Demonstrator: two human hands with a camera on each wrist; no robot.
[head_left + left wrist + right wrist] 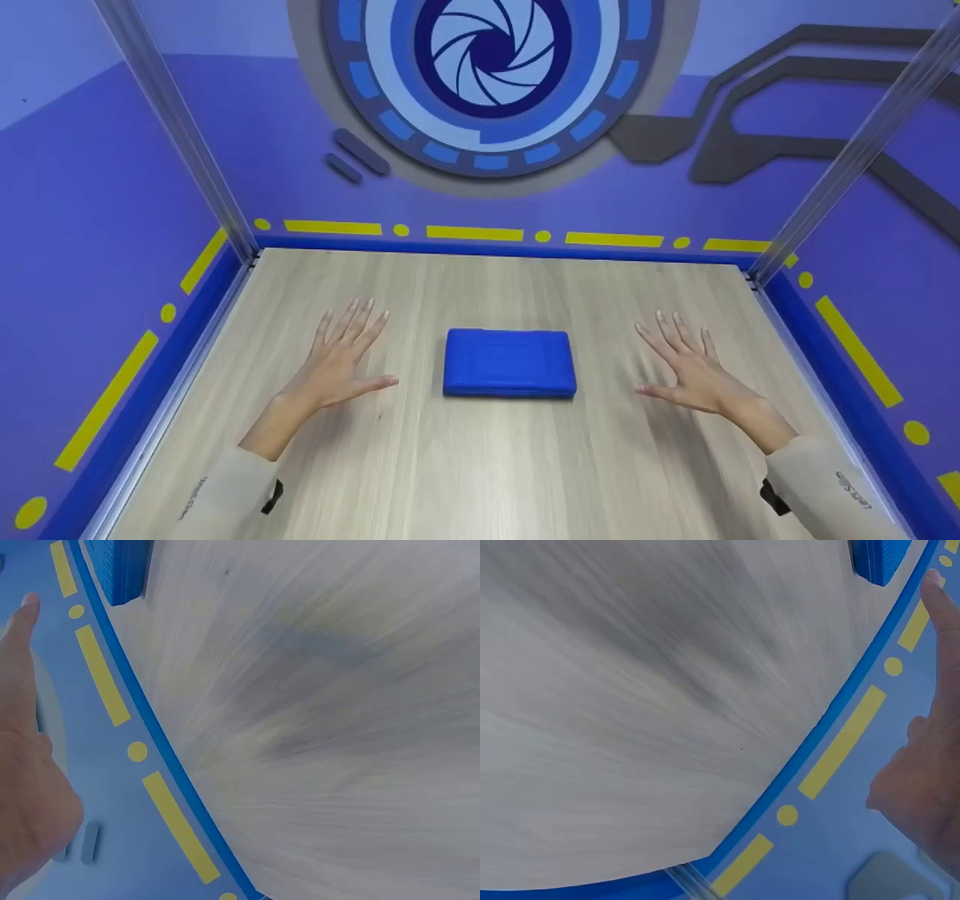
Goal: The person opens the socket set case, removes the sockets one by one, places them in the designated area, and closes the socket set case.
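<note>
A flat blue plastic case (510, 364) lies closed on the wooden tabletop, midway between the two hands. To its left, the left hand (337, 369) hovers with fingers spread and nothing in its grasp. On the other side, the right hand (691, 373) is held out the same way, fingers apart, touching nothing. A corner of the case (127, 570) shows at the top of the left wrist view, beyond the left thumb (24, 622). In the right wrist view the case (879, 559) appears at the top, near the right thumb (939, 600).
Blue printed panels (480, 206) with yellow dashes enclose the wooden table (495, 465) at the back and both sides. Clear upright posts (180, 135) stand at the back corners. Pale sleeves (232, 487) cover the forearms.
</note>
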